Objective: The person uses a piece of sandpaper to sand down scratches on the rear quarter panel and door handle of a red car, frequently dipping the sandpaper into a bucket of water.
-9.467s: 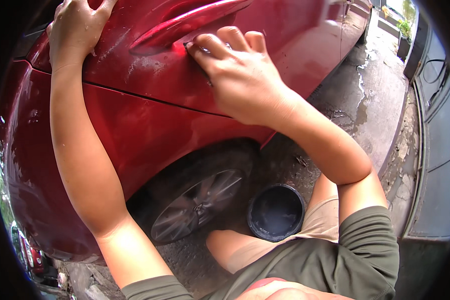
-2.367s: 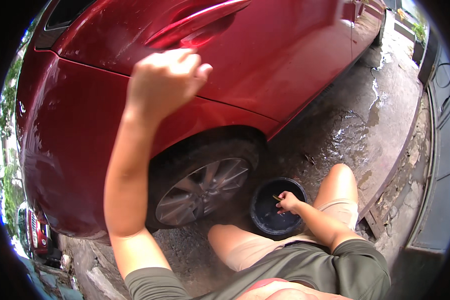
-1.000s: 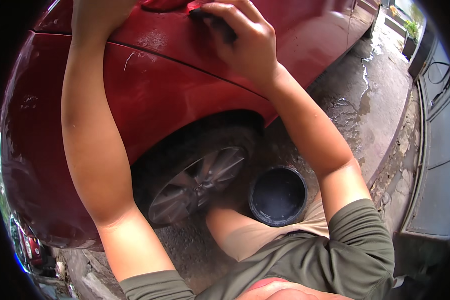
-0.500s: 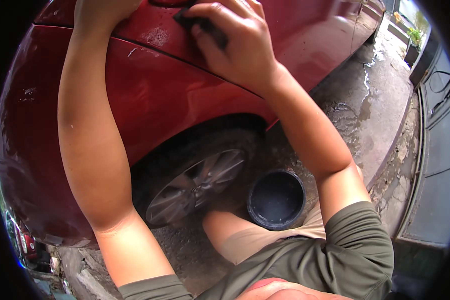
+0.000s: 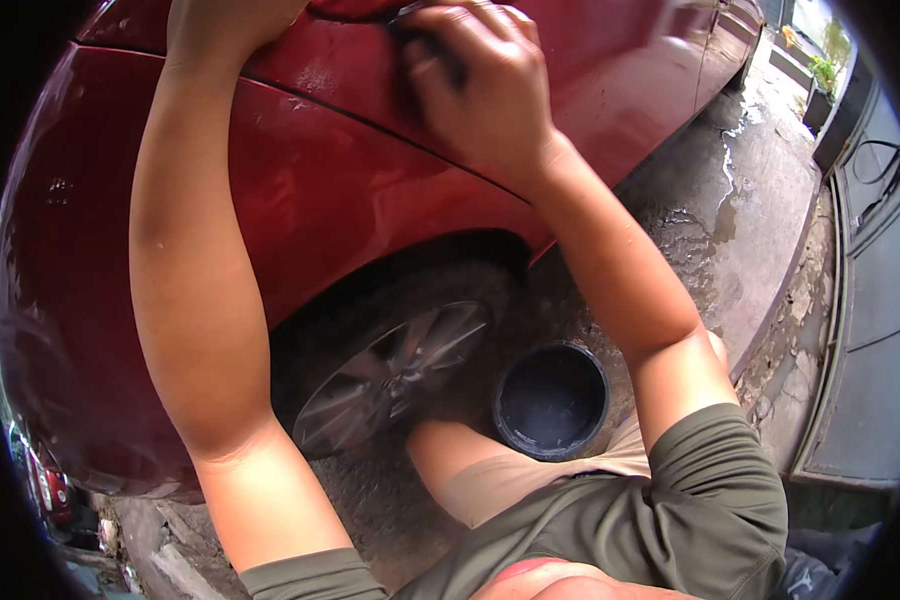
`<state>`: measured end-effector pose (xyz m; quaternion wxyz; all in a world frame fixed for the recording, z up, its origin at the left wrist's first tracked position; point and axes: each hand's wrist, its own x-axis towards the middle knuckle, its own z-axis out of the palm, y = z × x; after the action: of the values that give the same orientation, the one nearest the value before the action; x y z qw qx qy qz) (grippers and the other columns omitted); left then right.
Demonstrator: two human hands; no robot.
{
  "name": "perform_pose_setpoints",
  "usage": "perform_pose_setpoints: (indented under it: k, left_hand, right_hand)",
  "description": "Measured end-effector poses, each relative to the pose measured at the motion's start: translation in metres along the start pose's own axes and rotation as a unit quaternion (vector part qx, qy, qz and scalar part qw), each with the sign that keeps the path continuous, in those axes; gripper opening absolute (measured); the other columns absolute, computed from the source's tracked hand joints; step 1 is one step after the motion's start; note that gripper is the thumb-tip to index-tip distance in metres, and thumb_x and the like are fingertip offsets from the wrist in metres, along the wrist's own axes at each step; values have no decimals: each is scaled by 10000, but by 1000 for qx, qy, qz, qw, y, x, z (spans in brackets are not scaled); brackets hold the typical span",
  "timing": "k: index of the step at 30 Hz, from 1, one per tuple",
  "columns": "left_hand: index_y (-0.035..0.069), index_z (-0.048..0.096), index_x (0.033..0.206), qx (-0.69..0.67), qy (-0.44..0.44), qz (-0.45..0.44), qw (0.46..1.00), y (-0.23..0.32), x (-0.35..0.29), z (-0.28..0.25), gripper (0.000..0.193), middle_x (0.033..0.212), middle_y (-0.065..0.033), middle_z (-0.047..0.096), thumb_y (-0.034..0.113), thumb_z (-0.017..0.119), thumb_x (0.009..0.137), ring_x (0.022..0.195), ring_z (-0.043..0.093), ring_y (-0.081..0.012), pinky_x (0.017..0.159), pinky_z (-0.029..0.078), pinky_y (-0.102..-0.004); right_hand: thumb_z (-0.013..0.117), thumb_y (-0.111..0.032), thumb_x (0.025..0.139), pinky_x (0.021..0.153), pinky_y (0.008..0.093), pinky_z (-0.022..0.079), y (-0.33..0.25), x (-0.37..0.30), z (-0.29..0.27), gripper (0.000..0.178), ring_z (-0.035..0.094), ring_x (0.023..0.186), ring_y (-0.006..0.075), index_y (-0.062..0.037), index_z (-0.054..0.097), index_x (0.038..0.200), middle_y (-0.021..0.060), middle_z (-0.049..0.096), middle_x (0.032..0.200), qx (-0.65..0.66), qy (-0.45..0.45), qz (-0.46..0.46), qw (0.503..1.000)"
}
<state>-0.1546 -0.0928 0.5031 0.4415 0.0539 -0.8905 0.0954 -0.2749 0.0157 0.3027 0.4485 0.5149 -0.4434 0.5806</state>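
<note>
A wet dark red car body panel [image 5: 340, 190] fills the upper middle, with droplets and a whitish patch on it. My right hand [image 5: 490, 90] is against this panel above the wheel, its fingers bent round a dark cloth [image 5: 452, 62]. Blur and the fingers hide most of that cloth. Further left, my left hand [image 5: 232, 25] lies by the panel at the top edge of the picture. Its fingers run out of view, so I cannot see how they are held.
Below the panel is the car's wheel [image 5: 395, 375] with silver spokes. A dark round bucket [image 5: 601, 400] stands on the ground between the wheel and my legs. Wet concrete [image 5: 700, 225] stretches along the right, bordered by a grey metal gate [image 5: 870, 370]. Potted plants [image 5: 822, 75] stand at the far right.
My right hand has moved slightly to the right over the panel with the dark cloth. My left hand and forearm have also shifted a little to the right.
</note>
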Motion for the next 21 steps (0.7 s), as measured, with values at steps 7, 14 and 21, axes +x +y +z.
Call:
perform_pose_setpoints:
  k: [7,14,21]
  left_hand:
    - [55,607,682,96,49,16,994,39,-22,13,368,605,-86,614,276,754,936,557,584,-201,618,509,-404]
    - [44,637,694,82,67,7,994,45,-29,4,361,590,-96,609,289,761,928,557,598,-214,615,511,-410]
    - [55,661,708,80,37,-21,996,47,-25,3,365,583,-92,616,324,749,939,544,597,-214,617,521,-411]
  right_hand:
    - [745,-170,842,963,457,488,-2,-6,13,202,704,1007,292,-98,754,1031,83,731,1062,2,45,-17,999]
    - [713,-93,892,1036,464,465,-7,3,8,351,673,1122,312,-42,696,1239,146,705,1183,-7,-22,-14,1000]
    - [731,-169,862,1003,468,488,-10,-3,20,204,701,1037,315,-88,751,1049,108,730,1091,-6,27,-21,999]
